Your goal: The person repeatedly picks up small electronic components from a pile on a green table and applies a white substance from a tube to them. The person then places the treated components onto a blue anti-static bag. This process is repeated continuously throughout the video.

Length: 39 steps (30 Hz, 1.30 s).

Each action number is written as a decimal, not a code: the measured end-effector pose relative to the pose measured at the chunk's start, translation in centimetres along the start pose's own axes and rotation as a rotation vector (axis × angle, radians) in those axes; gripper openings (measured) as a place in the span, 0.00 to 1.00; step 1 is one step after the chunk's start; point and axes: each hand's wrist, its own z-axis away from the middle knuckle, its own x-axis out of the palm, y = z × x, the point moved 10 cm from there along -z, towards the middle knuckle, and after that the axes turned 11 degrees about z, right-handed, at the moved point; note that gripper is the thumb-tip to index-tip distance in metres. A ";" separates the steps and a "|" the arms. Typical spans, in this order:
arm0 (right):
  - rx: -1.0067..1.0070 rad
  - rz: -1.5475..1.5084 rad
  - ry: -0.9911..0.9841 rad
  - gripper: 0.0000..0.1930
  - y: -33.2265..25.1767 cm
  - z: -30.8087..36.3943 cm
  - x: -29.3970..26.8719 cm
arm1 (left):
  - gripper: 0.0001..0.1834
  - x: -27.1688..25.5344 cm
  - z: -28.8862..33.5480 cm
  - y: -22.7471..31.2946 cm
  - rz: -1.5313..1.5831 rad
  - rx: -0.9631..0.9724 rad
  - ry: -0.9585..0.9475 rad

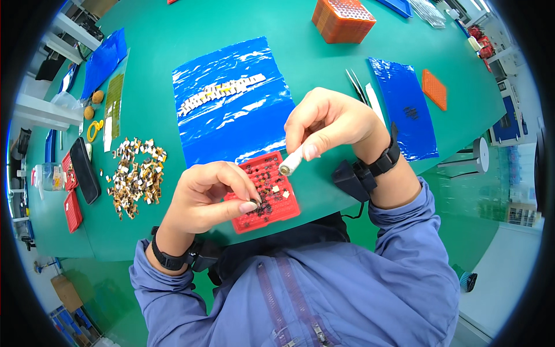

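My left hand [215, 194] is closed in a pinch over the red tray [284, 214], with a small dark piece [256, 202] at the thumb and fingertip, too small to name. Many tiny dark parts [267, 175] lie scattered in the tray, along with a few small whitish squares [285, 194]. My right hand [332, 122] is wrapped round a white-covered stick [293, 161] with a round brass-coloured end, pointing down toward the tray. Just beyond lies a shiny blue sheet [231, 124] bearing an uneven row of small white pieces [222, 91].
On the green table, a loose pile of small white, black and amber pieces [137, 179] lies left. Tweezers [356, 85] and a second blue sheet [404, 110] are at right. Stacked orange trays [344, 22] stand behind; a black case [85, 170] and yellow-handled scissors [94, 130] lie far left.
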 end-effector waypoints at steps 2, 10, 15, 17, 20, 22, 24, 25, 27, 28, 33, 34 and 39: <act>0.009 0.014 0.011 0.13 0.3 0.2 -0.3 | 0.06 -0.2 0.0 -0.3 0.023 -0.018 0.018; -0.035 0.015 0.073 0.14 -0.8 0.5 -0.6 | 0.05 -1.5 -0.1 -0.6 0.041 -0.011 0.084; -0.076 -0.033 0.066 0.14 -1.2 0.7 -0.6 | 0.04 -3.0 -0.2 -0.9 0.018 0.040 0.117; -0.103 -0.049 0.073 0.14 -1.1 1.0 -0.8 | 0.04 -3.4 -0.4 -0.9 0.024 0.022 0.146; -0.130 -0.056 0.077 0.15 -1.5 1.1 -0.9 | 0.04 -4.3 -0.5 -1.0 0.033 0.023 0.208; -0.146 -0.066 0.075 0.15 -1.6 1.1 -0.9 | 0.04 -4.9 -0.6 -0.9 0.045 0.015 0.235; -0.184 -0.095 0.052 0.17 -2.3 1.1 -0.6 | 0.03 -5.1 -0.5 -0.6 0.082 0.000 0.291; -0.193 -0.123 0.046 0.17 -2.4 1.1 -0.6 | 0.03 -5.3 -0.5 -0.6 0.094 -0.006 0.314; -0.243 -0.168 0.030 0.18 -2.8 1.3 -0.5 | 0.03 -5.6 -0.4 -0.7 0.101 -0.030 0.340; -0.254 -0.192 0.026 0.17 -2.9 1.3 -0.4 | 0.03 -5.5 -0.6 -0.6 0.071 -0.045 0.332; -0.316 -0.276 -0.004 0.16 -3.2 1.6 -0.2 | 0.03 -5.2 -1.5 0.6 -0.125 -0.148 0.358; -0.311 -0.278 0.001 0.15 -3.1 1.5 -0.3 | 0.03 -5.4 -1.8 0.9 -0.185 -0.166 0.356; -0.292 -0.288 0.035 0.15 -2.6 1.7 -0.9 | 0.03 -7.1 -4.6 1.7 -0.413 -0.231 0.312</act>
